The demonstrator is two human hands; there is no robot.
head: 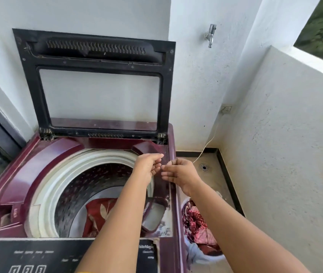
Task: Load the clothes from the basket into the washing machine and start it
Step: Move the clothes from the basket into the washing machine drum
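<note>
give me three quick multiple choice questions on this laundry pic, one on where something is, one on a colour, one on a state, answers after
1. Where is the basket of clothes?
A. on a shelf on the wall
B. on the floor, right of the washing machine
C. on a chair

2. What colour is the washing machine's body?
A. white
B. blue
C. maroon

3. How is the lid?
A. raised upright, open
B. shut flat
C. taken off and lying on the ground

Answers:
1 B, the basket stands on the floor beside the machine's right side.
2 C, the top deck and side panel are maroon.
3 A, the lid stands up on its hinges, leaving the drum exposed with a red cloth in it.
</note>
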